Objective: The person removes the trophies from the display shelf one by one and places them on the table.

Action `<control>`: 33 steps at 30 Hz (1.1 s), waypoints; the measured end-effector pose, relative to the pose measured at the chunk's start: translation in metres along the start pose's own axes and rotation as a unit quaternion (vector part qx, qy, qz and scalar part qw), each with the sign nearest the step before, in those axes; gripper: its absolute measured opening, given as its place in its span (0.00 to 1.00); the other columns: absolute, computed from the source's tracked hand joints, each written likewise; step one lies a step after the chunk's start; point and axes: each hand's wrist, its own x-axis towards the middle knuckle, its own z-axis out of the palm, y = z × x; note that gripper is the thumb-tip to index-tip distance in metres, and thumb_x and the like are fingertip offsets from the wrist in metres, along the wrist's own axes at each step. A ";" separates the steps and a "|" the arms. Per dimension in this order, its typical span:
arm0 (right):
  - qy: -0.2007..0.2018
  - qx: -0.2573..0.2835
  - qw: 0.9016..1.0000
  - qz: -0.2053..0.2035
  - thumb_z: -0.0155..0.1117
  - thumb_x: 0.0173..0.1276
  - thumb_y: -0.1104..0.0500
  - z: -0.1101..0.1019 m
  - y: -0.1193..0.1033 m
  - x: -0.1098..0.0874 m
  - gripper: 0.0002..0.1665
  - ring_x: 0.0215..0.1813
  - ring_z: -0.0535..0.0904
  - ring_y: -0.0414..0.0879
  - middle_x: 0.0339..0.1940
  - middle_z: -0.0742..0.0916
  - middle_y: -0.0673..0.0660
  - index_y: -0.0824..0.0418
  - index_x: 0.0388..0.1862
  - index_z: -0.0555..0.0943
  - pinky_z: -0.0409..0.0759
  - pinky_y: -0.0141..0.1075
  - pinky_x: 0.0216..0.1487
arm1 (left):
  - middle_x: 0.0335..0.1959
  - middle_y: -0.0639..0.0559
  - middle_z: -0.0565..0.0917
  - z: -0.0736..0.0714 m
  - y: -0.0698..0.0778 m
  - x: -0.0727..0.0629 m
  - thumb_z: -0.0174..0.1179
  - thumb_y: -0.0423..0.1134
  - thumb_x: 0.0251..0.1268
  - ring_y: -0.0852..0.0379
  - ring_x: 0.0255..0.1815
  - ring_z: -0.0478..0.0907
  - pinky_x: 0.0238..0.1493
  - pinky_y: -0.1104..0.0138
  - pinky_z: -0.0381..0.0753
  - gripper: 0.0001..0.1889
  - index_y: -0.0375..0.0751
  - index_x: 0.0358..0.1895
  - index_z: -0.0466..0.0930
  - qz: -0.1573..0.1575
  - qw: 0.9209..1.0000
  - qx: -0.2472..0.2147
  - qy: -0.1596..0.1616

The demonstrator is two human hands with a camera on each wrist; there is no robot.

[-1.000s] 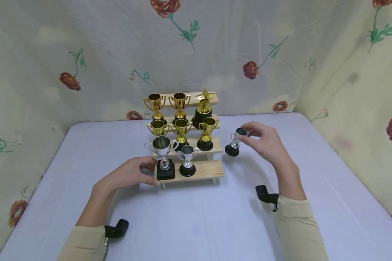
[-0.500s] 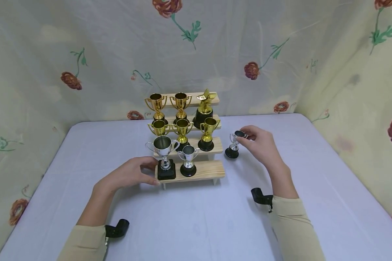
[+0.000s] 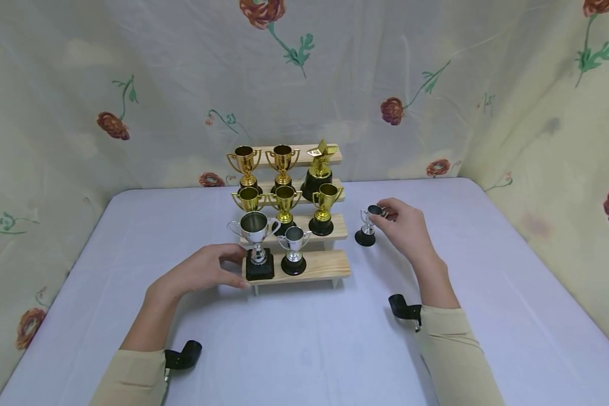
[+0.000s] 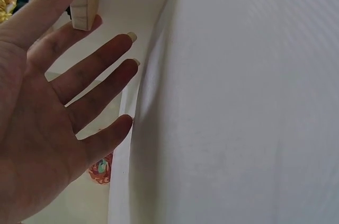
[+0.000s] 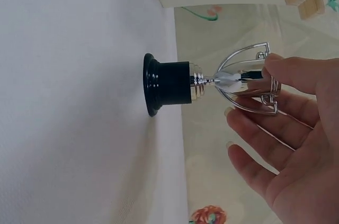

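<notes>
My right hand (image 3: 403,228) pinches a small silver trophy cup (image 5: 230,80) near its rim between thumb and fingers. The cup is upright, with its round black base low over the table, right of the tiered wooden display stand (image 3: 330,264). Whether the base touches the cloth I cannot tell. At the stand's lowest board, my left hand (image 4: 50,107) pinches the left end between thumb and forefinger, the other fingers spread. On that board stand a large silver trophy (image 3: 256,239) with a square black base and a smaller silver trophy (image 3: 294,248); its right part is bare wood.
Several gold trophy cups (image 3: 285,204) fill the two tiers behind, along with a gold star trophy (image 3: 319,169) at the right. A white cloth covers the table (image 3: 294,344). Behind it hangs a pale curtain (image 3: 182,73) with printed flowers.
My right hand has come slightly down and toward me with the small silver trophy, which now stands straighter and a little further right. The left hand keeps its hold on the stand.
</notes>
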 end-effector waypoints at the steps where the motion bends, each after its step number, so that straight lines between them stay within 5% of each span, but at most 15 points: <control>1: 0.000 0.001 1.000 0.002 0.64 0.70 0.53 0.001 0.000 0.000 0.23 0.49 0.81 0.56 0.49 0.85 0.64 0.62 0.60 0.78 0.79 0.44 0.45 | 0.57 0.51 0.84 0.000 0.000 0.000 0.77 0.54 0.47 0.49 0.64 0.77 0.66 0.48 0.71 0.32 0.49 0.57 0.80 -0.001 1.000 0.001 0.000; 19: -0.019 0.002 1.000 0.005 0.63 0.69 0.49 0.000 0.002 -0.001 0.28 0.52 0.81 0.57 0.50 0.85 0.64 0.62 0.63 0.76 0.79 0.47 0.48 | 0.57 0.51 0.83 0.001 0.003 -0.003 0.76 0.54 0.47 0.49 0.63 0.76 0.66 0.49 0.71 0.33 0.48 0.58 0.80 -0.004 1.000 0.000 0.002; 33: -0.001 0.004 1.000 -0.005 0.62 0.70 0.48 -0.016 -0.011 -0.005 0.29 0.65 0.74 0.59 0.62 0.82 0.62 0.57 0.67 0.74 0.72 0.59 0.63 | 0.57 0.51 0.83 0.000 0.004 -0.003 0.76 0.53 0.48 0.50 0.63 0.76 0.66 0.49 0.71 0.33 0.47 0.59 0.79 0.002 1.000 0.004 0.000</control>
